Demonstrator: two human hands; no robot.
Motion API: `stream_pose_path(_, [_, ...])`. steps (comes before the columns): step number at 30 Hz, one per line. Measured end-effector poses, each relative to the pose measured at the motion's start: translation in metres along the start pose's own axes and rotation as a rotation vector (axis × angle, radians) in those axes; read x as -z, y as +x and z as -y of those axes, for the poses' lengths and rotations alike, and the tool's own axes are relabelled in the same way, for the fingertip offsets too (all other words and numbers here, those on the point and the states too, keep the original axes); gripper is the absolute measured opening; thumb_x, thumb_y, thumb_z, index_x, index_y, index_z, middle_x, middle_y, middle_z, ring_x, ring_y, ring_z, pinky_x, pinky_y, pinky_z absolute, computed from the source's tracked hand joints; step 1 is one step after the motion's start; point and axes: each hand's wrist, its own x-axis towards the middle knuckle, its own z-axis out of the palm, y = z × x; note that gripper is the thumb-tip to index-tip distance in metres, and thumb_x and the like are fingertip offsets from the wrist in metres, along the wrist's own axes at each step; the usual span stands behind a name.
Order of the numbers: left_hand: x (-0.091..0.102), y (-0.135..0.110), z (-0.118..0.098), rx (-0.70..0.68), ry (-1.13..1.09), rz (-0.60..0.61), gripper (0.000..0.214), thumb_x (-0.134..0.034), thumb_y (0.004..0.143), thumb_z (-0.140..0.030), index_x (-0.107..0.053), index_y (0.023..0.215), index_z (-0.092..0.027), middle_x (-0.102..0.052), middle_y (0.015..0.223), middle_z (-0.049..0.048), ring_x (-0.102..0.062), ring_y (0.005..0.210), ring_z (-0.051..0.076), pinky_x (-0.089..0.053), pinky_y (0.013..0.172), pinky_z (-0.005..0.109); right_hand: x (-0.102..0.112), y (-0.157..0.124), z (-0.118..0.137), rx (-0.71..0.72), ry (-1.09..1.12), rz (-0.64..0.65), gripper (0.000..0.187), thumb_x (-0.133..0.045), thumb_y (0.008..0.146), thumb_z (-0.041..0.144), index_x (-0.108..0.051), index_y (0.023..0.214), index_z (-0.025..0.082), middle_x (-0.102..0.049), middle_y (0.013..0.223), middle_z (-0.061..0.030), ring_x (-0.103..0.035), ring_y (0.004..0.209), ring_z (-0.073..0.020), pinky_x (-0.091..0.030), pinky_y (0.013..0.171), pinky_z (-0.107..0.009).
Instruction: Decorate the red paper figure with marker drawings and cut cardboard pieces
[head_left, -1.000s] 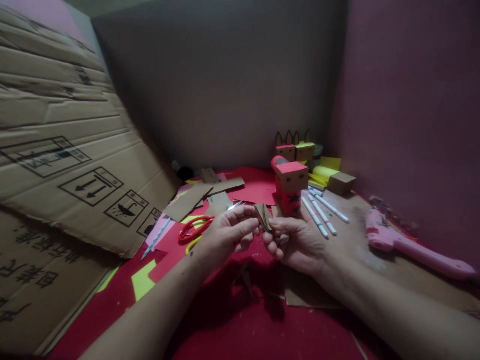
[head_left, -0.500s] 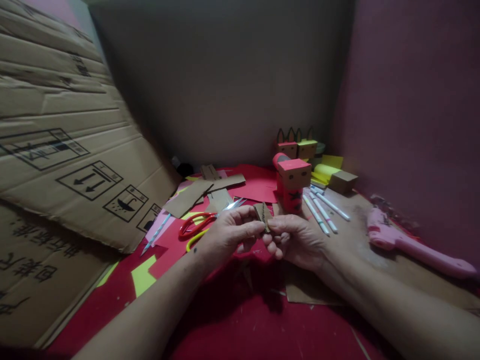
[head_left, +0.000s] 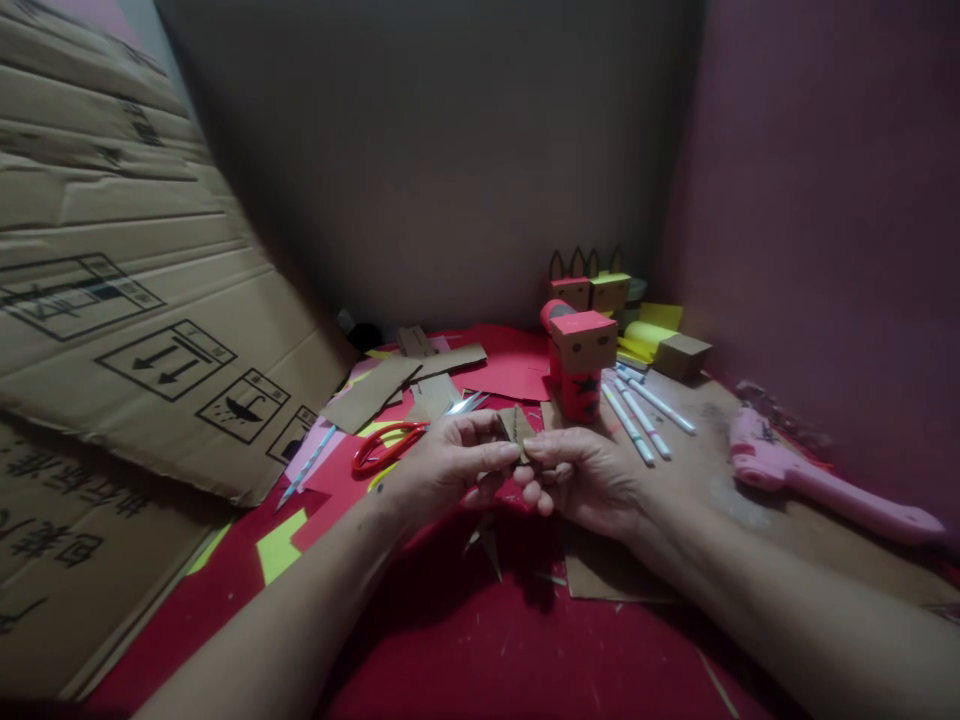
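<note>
A small piece of cardboard [head_left: 511,424] with a dark drawn line is pinched between both hands, above the red table surface [head_left: 450,640]. My left hand [head_left: 461,460] grips its left side with thumb and fingers. From the right, my right hand [head_left: 589,470] pinches its lower edge. Just behind my left hand lie scissors with red handles [head_left: 390,448], their blades partly hidden. A red cardboard figure [head_left: 579,365] with a box-shaped head, drawn eyes and a black star stands beyond my right hand.
On the left leans a large cardboard box [head_left: 150,290]. Several markers [head_left: 637,415] and a pink glue gun [head_left: 825,490] lie on a cardboard sheet at the right. Cardboard scraps [head_left: 375,395] and coloured paper cover the back left. Two smaller figures [head_left: 589,290] stand at the back.
The view has shifted slightly, so everything sits a little further left. Both hands keep hold of the cardboard piece, which has turned slightly.
</note>
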Motion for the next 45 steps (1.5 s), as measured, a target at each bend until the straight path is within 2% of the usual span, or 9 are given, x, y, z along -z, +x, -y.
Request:
stream_pose_path(5, [0.003,0.0,-0.001,0.011,0.035,0.002,0.017,-0.072,0.079,-0.027,-0.063,0.084,-0.013,-0.06,0.068,-0.0006,-0.046,0.044,0.003,-0.031,0.039,0.016,-0.002,0.0,0.001,0.009,-0.015,-0.008,0.01,-0.072,0.061,0.02,-0.069,0.064,0.011,-0.07,0.059,-0.0078,-0.06,0.049,-0.0128,-0.046,0.046,-0.023])
stream_pose_path(9, [0.003,0.0,-0.004,-0.029,0.008,-0.174,0.037,-0.075,0.077,-0.03,-0.06,0.11,-0.022,-0.052,0.068,-0.0056,-0.042,0.045,0.004,-0.03,0.038,0.015,-0.006,-0.001,0.0,0.063,-0.067,-0.039,0.015,-0.073,0.062,0.022,-0.071,0.068,0.009,-0.069,0.06,-0.0082,-0.063,0.05,-0.0143,-0.049,0.047,-0.024])
stream_pose_path(11, [0.001,0.0,-0.005,-0.063,0.045,-0.223,0.039,-0.072,0.081,-0.034,-0.058,0.116,-0.024,-0.049,0.066,-0.007,-0.038,0.044,0.003,-0.029,0.039,0.015,-0.007,-0.001,-0.001,0.075,-0.106,-0.051,0.018,-0.074,0.062,0.023,-0.071,0.07,0.008,-0.069,0.059,-0.0083,-0.064,0.049,-0.0156,-0.049,0.047,-0.025])
stream_pose_path(16, [-0.008,0.0,-0.005,-0.07,0.229,-0.199,0.028,-0.067,0.084,-0.039,-0.063,0.103,-0.02,-0.054,0.067,-0.0048,-0.041,0.049,0.005,-0.03,0.044,0.018,-0.009,-0.002,-0.003,0.043,-0.151,-0.02,0.016,-0.071,0.06,0.022,-0.07,0.068,0.007,-0.067,0.054,-0.0083,-0.064,0.047,-0.0153,-0.049,0.045,-0.023])
stream_pose_path(22, [-0.014,0.0,-0.006,-0.087,0.348,-0.24,0.02,-0.065,0.083,-0.035,-0.063,0.094,-0.018,-0.058,0.067,-0.003,-0.049,0.056,0.008,-0.038,0.051,0.021,-0.009,-0.002,-0.004,-0.012,-0.182,-0.068,0.012,-0.068,0.063,0.021,-0.067,0.064,0.009,-0.069,0.057,-0.0105,-0.063,0.047,-0.0158,-0.049,0.046,-0.025])
stream_pose_path(37, [-0.014,0.0,-0.007,-0.057,0.298,-0.201,0.016,-0.064,0.083,-0.033,-0.064,0.09,-0.018,-0.056,0.066,-0.0046,-0.047,0.055,0.008,-0.037,0.051,0.019,-0.013,-0.003,-0.004,-0.05,-0.146,-0.114,0.008,-0.064,0.067,0.016,-0.065,0.061,0.011,-0.069,0.053,-0.0082,-0.065,0.044,-0.0143,-0.049,0.041,-0.02])
stream_pose_path(45, [-0.013,-0.001,-0.006,-0.071,0.284,-0.187,0.018,-0.064,0.085,-0.033,-0.063,0.095,-0.018,-0.055,0.067,-0.0046,-0.047,0.055,0.007,-0.036,0.051,0.019,-0.016,-0.006,-0.004,0.003,-0.191,-0.124,0.007,-0.063,0.067,0.014,-0.066,0.063,0.009,-0.068,0.053,-0.0082,-0.064,0.043,-0.0141,-0.048,0.042,-0.02])
